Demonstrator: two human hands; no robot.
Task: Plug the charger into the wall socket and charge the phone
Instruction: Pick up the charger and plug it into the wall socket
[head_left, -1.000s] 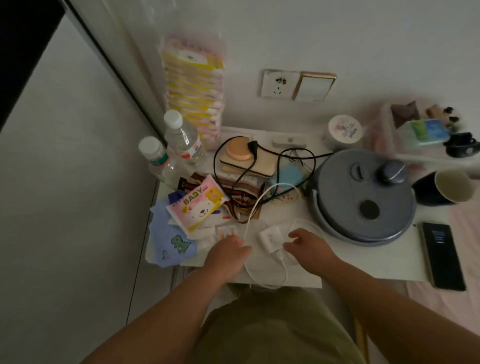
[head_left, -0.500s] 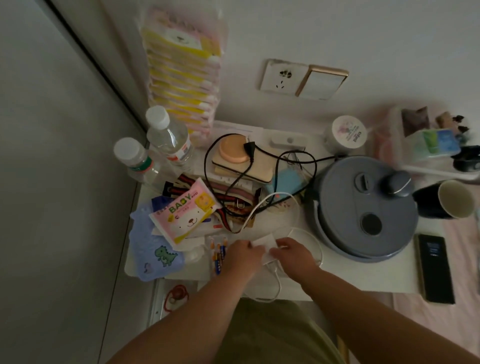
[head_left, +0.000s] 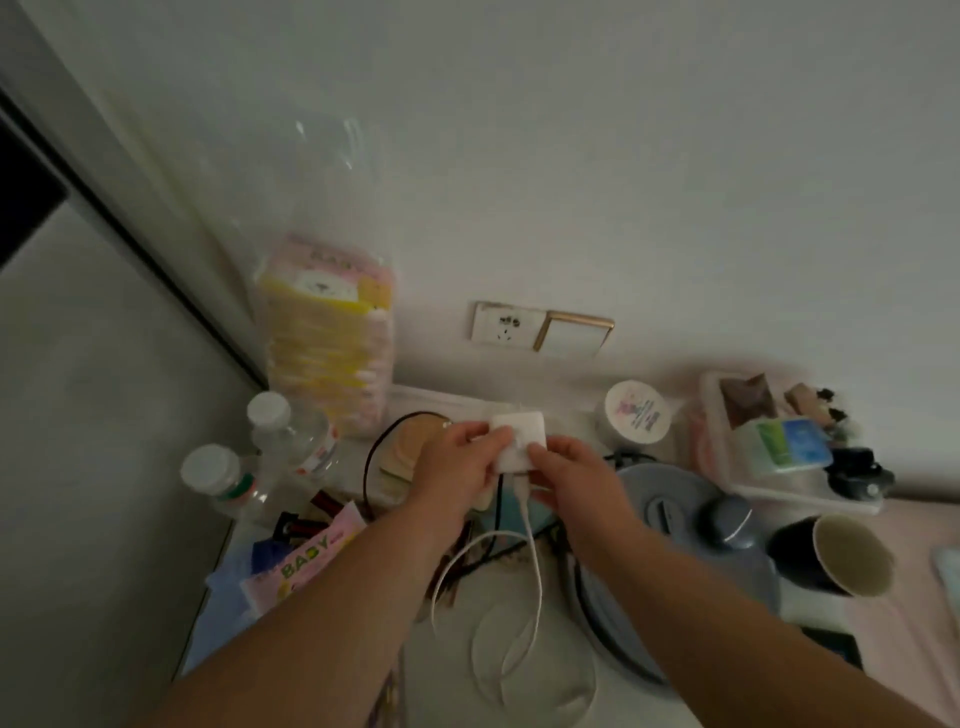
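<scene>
White charger (head_left: 518, 441) in both hands' narrow grip (cable (head_left: 535, 566) dangling), below wall socket (head_left: 505, 328).

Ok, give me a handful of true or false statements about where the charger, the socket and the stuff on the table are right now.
1. Both hands hold the white charger. True.
2. The charger is already plugged into the wall socket. False: the socket is empty and the charger is held below it.
3. A white cable hangs from the charger. True.
4. The dark cup sits left of the water bottles. False: it is far to their right.
</scene>
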